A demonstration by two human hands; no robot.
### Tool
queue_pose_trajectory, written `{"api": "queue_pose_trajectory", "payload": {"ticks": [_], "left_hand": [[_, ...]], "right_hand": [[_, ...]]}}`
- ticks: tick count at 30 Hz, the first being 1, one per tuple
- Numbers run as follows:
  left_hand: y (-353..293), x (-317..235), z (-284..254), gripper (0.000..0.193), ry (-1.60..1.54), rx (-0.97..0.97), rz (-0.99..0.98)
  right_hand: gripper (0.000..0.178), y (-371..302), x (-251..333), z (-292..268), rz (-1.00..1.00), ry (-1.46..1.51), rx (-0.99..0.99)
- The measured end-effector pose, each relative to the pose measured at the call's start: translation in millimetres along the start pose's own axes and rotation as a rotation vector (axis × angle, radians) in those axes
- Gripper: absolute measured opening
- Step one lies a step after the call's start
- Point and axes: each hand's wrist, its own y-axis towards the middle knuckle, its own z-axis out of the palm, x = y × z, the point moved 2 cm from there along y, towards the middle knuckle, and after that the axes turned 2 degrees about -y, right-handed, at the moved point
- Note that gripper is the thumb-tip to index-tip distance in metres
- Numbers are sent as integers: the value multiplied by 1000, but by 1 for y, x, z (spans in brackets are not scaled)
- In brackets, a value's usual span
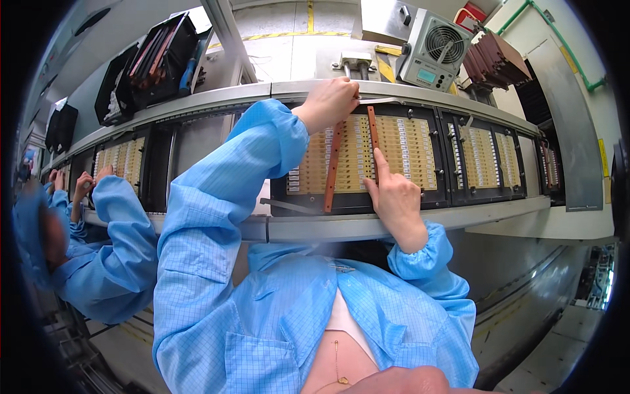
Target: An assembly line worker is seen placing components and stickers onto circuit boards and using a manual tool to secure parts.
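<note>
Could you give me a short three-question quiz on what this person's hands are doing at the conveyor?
1. True or false: the right hand presses a fingertip on a brown strip.
2. What lies under the left hand? A) the black tray B) a keyboard C) a bucket
3. What colour are the sleeves?

Key: 1 true; 2 A; 3 light blue.

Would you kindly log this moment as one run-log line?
left hand: gripping thin metal tool at tray top edge | right hand: index finger pressing brown strip | black tray of yellow parts on conveyor | second brown strip alongside
</note>
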Motion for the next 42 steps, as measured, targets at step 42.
{"api": "queue_pose_trajectory", "payload": {"ticks": [42], "left_hand": [[-136,42,-18,29,-220,-250,-206]], "right_hand": [[60,10,25,-16,-41,265,-82]]}}
